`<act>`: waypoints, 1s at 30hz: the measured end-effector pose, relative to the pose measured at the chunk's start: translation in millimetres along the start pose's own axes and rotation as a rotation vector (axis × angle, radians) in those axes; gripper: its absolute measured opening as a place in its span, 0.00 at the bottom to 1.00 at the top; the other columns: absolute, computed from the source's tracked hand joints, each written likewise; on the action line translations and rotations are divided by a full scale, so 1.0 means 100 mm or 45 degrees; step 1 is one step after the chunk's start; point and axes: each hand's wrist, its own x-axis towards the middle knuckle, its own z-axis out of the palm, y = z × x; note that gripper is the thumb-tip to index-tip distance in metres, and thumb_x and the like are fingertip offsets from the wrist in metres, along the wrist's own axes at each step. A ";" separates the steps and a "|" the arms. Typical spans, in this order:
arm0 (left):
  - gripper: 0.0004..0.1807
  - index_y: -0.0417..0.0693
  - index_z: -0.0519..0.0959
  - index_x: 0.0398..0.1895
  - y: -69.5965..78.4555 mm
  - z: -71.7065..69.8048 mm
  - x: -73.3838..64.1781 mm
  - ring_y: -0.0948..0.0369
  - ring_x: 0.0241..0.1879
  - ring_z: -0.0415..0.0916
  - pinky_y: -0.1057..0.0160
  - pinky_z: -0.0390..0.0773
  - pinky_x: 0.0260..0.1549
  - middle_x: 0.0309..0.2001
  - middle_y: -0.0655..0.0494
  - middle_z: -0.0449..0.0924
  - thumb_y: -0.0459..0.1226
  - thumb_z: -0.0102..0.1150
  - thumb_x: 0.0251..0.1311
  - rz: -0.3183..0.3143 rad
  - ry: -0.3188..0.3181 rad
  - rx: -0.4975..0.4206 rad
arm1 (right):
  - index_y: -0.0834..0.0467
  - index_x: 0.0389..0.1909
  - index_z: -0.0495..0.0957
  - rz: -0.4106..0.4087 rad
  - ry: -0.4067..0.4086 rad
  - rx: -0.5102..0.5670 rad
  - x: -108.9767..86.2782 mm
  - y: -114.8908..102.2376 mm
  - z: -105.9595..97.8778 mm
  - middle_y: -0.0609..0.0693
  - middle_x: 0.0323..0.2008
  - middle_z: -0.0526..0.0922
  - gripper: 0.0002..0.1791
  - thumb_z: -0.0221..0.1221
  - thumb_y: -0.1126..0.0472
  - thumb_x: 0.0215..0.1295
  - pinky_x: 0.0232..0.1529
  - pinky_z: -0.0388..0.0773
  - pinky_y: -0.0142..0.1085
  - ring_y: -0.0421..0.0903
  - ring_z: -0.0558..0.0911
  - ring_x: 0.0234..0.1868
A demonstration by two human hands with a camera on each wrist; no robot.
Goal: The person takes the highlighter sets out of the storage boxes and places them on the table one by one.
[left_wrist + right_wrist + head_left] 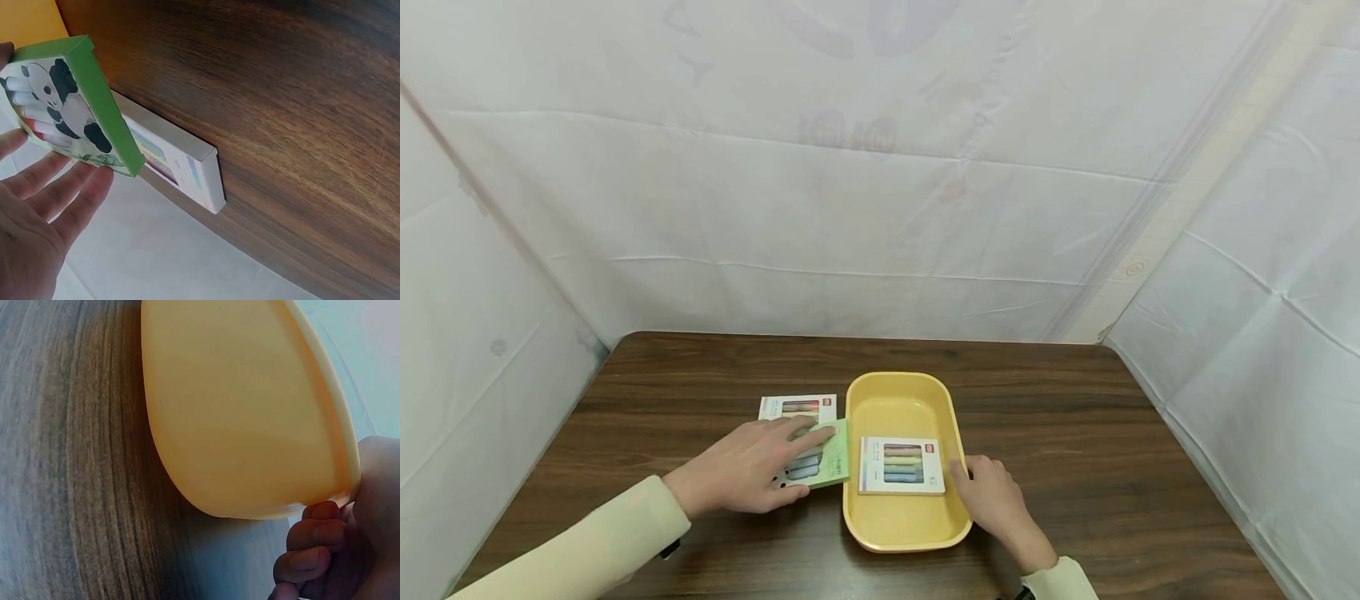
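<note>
My left hand grips a green box of pens by its edges, just left of the yellow tray. In the left wrist view a panda picture and several pale pens show on the front of this box, which is tilted above the table. Behind it a white box of pens lies on the table, partly covered by the hand and the green box in the head view. My right hand holds the tray's right rim, with curled fingers outside the wall. Inside the tray lies another white box of pens.
The dark wooden table extends on both sides of the tray. White sheeting hangs behind the table's far edge and along both sides.
</note>
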 end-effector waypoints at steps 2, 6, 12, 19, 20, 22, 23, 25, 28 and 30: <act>0.38 0.60 0.63 0.71 -0.01 0.00 -0.01 0.54 0.50 0.79 0.53 0.80 0.39 0.62 0.48 0.73 0.59 0.56 0.59 -0.002 0.007 0.003 | 0.55 0.26 0.79 -0.006 0.001 0.002 0.00 0.00 0.00 0.47 0.16 0.74 0.20 0.46 0.51 0.73 0.19 0.67 0.35 0.41 0.74 0.16; 0.38 0.59 0.63 0.71 -0.02 0.00 -0.02 0.54 0.48 0.80 0.53 0.80 0.39 0.63 0.48 0.72 0.59 0.56 0.58 -0.013 0.005 0.012 | 0.55 0.27 0.80 -0.012 0.002 0.002 -0.01 0.00 0.00 0.46 0.16 0.74 0.20 0.46 0.51 0.73 0.18 0.67 0.35 0.40 0.74 0.16; 0.38 0.60 0.64 0.71 -0.06 0.01 -0.03 0.54 0.49 0.80 0.52 0.80 0.42 0.63 0.49 0.72 0.59 0.56 0.59 -0.035 -0.015 0.027 | 0.55 0.27 0.80 0.000 -0.003 0.008 -0.01 -0.01 -0.01 0.46 0.15 0.74 0.20 0.46 0.51 0.73 0.19 0.67 0.35 0.40 0.74 0.16; 0.38 0.60 0.64 0.70 -0.11 0.03 -0.05 0.52 0.53 0.79 0.51 0.80 0.45 0.63 0.48 0.73 0.58 0.59 0.57 -0.029 -0.019 0.042 | 0.55 0.26 0.80 -0.010 0.008 -0.001 -0.01 -0.01 0.00 0.46 0.16 0.74 0.20 0.47 0.51 0.73 0.19 0.67 0.35 0.40 0.74 0.17; 0.38 0.60 0.64 0.70 -0.11 0.03 -0.05 0.52 0.54 0.78 0.50 0.79 0.46 0.63 0.48 0.72 0.59 0.59 0.57 -0.026 -0.032 0.043 | 0.55 0.26 0.80 -0.008 0.008 -0.002 -0.01 -0.01 0.00 0.46 0.16 0.74 0.20 0.47 0.51 0.73 0.19 0.67 0.35 0.40 0.74 0.17; 0.38 0.61 0.65 0.70 -0.10 0.04 -0.05 0.53 0.56 0.77 0.50 0.79 0.47 0.63 0.49 0.72 0.59 0.59 0.57 -0.019 -0.059 0.044 | 0.55 0.26 0.80 -0.012 0.011 -0.005 -0.02 -0.01 0.00 0.46 0.16 0.74 0.20 0.47 0.51 0.73 0.19 0.67 0.35 0.40 0.74 0.17; 0.38 0.61 0.65 0.70 -0.10 0.04 -0.05 0.53 0.57 0.76 0.49 0.79 0.48 0.63 0.49 0.73 0.59 0.59 0.57 -0.015 -0.072 0.042 | 0.55 0.26 0.80 -0.011 0.012 -0.006 -0.02 -0.01 -0.01 0.46 0.16 0.74 0.20 0.47 0.51 0.73 0.19 0.67 0.35 0.40 0.74 0.17; 0.37 0.62 0.66 0.70 -0.09 0.05 -0.05 0.53 0.59 0.75 0.48 0.78 0.49 0.63 0.50 0.73 0.59 0.59 0.56 -0.007 -0.097 0.041 | 0.55 0.26 0.80 -0.010 0.015 -0.010 -0.02 -0.02 -0.01 0.46 0.16 0.74 0.20 0.47 0.50 0.73 0.19 0.66 0.35 0.40 0.73 0.17; 0.37 0.62 0.67 0.68 -0.08 0.07 -0.05 0.54 0.59 0.74 0.48 0.78 0.49 0.62 0.51 0.74 0.60 0.59 0.56 0.000 -0.120 0.046 | 0.55 0.26 0.79 -0.010 0.018 -0.015 -0.02 -0.02 -0.01 0.46 0.16 0.73 0.20 0.47 0.51 0.73 0.19 0.66 0.35 0.40 0.73 0.17; 0.36 0.61 0.68 0.68 -0.07 0.08 -0.05 0.54 0.58 0.74 0.48 0.78 0.48 0.61 0.51 0.74 0.59 0.60 0.55 0.002 -0.131 0.048 | 0.55 0.26 0.79 -0.008 0.018 -0.015 -0.02 -0.01 -0.01 0.46 0.16 0.73 0.20 0.47 0.51 0.73 0.19 0.66 0.35 0.40 0.73 0.17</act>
